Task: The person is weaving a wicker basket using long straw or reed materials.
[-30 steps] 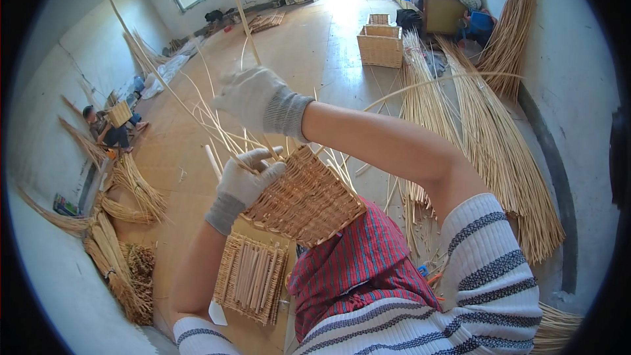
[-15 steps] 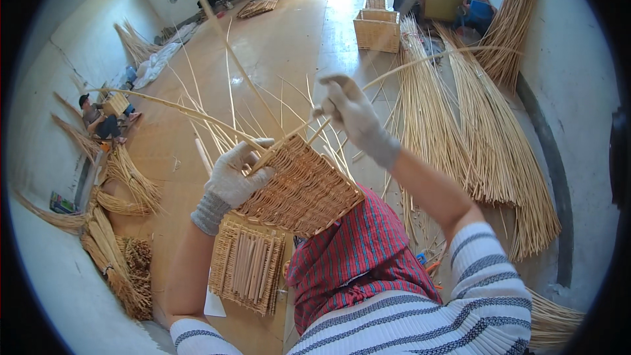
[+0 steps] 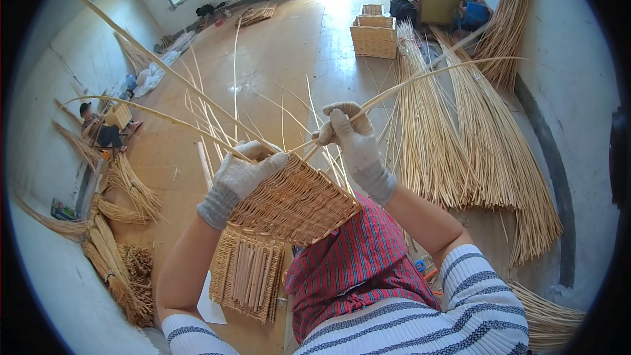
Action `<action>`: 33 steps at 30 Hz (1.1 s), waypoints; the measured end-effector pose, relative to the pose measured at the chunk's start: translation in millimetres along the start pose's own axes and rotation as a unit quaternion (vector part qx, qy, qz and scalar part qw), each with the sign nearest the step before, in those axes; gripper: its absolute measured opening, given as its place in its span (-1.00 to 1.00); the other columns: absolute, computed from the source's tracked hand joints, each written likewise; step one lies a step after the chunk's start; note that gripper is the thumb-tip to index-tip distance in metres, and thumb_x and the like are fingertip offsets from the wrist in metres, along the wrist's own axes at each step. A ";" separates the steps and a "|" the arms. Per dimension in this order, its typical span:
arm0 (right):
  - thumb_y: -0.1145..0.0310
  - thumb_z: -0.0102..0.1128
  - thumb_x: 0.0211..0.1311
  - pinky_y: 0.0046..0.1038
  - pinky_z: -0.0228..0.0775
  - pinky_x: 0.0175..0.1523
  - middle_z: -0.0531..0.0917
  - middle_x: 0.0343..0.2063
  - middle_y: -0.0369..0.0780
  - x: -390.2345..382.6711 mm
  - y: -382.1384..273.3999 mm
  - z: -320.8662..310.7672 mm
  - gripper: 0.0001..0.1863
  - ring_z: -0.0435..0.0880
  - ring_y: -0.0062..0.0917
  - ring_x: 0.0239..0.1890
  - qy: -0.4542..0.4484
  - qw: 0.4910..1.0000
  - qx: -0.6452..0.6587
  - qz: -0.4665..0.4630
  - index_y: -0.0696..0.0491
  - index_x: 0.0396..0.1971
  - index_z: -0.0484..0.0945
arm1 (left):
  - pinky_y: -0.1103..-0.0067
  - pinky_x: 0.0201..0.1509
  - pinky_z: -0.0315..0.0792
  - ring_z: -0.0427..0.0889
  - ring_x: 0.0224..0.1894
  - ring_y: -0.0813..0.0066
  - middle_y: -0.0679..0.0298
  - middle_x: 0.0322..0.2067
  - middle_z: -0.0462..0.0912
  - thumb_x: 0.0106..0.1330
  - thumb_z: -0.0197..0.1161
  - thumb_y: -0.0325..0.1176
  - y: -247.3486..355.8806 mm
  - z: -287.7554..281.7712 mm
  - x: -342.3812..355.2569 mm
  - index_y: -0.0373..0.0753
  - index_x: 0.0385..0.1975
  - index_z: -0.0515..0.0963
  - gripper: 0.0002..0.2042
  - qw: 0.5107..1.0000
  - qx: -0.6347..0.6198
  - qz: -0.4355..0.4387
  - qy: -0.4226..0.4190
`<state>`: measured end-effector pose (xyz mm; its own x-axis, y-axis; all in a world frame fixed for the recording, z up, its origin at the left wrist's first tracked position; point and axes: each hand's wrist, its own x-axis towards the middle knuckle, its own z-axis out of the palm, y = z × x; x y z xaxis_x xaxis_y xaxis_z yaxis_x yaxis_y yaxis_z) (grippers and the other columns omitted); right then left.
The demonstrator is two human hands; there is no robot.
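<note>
In the middle of the head view is a partly woven wicker basket point(image 3: 296, 200) with long pale stakes rising from its upper edge, resting against a red checked apron point(image 3: 358, 266) on my lap. My left hand point(image 3: 242, 172), in a grey-white knit glove, is closed on the basket's upper left corner and the reeds there. My right hand point(image 3: 355, 144), gloved alike, is closed round a long pale reed point(image 3: 427, 72) just above the basket's rim. Below lies a flat stack of woven panels with short sticks point(image 3: 250, 273) on top.
Bundles of long reeds point(image 3: 493, 171) lie to the right, others point(image 3: 131, 184) along the left wall. Another person point(image 3: 98, 125) sits at the left wall holding a basket point(image 3: 118, 115). Rectangular baskets point(image 3: 373, 39) stand farther back beside a piled bench point(image 3: 437, 0). A doorway is at the back.
My right hand has swung down and rightward from high over the basket to its rim, bringing the reed with it. The long reeds on the left have shifted; my left hand stays at the corner.
</note>
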<state>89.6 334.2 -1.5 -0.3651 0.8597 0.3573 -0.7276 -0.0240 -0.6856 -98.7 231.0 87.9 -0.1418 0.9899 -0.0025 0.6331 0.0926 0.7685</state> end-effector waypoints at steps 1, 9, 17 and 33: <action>0.24 0.01 0.50 -0.40 0.58 -0.15 0.63 -0.50 -0.24 -9.5 -1.3 5.7 -0.76 0.65 -0.53 -0.40 0.031 0.998 -0.034 -0.049 0.11 -0.08 0.48 | 0.50 -0.12 0.54 0.64 -0.24 0.49 0.20 -0.37 0.68 0.20 0.43 -0.04 1.8 0.8 -1.0 -0.30 -0.31 0.68 -0.62 0.999 0.019 -0.028 0.000; 0.27 -0.17 0.55 -0.41 0.53 -0.12 0.64 -0.38 -0.25 -23.5 -19.6 26.4 -0.72 0.64 -0.60 -0.34 -0.091 0.946 -0.174 -0.258 0.14 -0.08 0.47 | 0.55 -0.25 0.56 0.65 -0.36 0.55 0.24 -0.41 0.70 0.23 0.41 -0.07 7.9 2.8 -6.8 -0.29 -0.27 0.68 -0.64 0.996 0.077 -0.032 0.031; 0.33 0.04 0.32 -0.34 0.57 -0.23 0.68 -0.44 -0.04 122.9 41.5 78.1 -0.78 0.73 -0.27 -0.34 -0.238 0.556 -0.669 -0.432 0.11 -0.20 0.60 | 0.58 -0.24 0.55 0.62 -0.33 0.59 0.29 -0.37 0.67 0.22 0.43 -0.37 8.9 11.2 -11.9 -0.28 -0.12 0.55 -0.71 0.997 -0.032 0.067 0.029; 0.08 0.18 0.33 -0.28 0.55 -0.28 0.71 -0.38 -0.13 49.5 -70.2 173.6 -0.66 0.72 -0.30 -0.37 -0.208 0.786 -0.509 -0.283 0.01 -0.09 0.60 | 0.58 -0.20 0.55 0.63 -0.31 0.58 0.24 -0.31 0.71 0.20 0.46 -0.26 -4.3 5.0 -8.2 -0.21 0.02 0.56 -0.58 0.925 0.297 0.225 0.073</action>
<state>21.8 289.9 174.5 -0.4637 0.3393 0.8184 -0.0767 0.9049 -0.4186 -96.4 223.1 81.4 0.1636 0.9215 0.3523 0.9533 -0.2397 0.1840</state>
